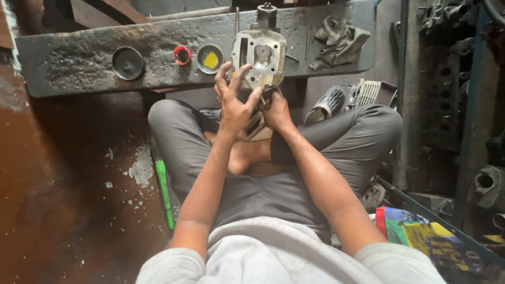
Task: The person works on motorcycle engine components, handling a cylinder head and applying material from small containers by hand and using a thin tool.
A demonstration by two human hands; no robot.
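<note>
Head view: cylinder head [260, 58] upright, face toward camera; both hands [252, 105] seemingly beneath.

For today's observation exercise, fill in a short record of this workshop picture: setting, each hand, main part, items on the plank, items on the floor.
Setting: person sitting cross-legged on a stained floor at a dark plank
Left hand: fingers spread against the metal engine part
Right hand: beneath the part, grip hidden
Plank items: black lid, red ring, tin of yellow paste, rag
Floor items: green-handled tool, sandal
</note>
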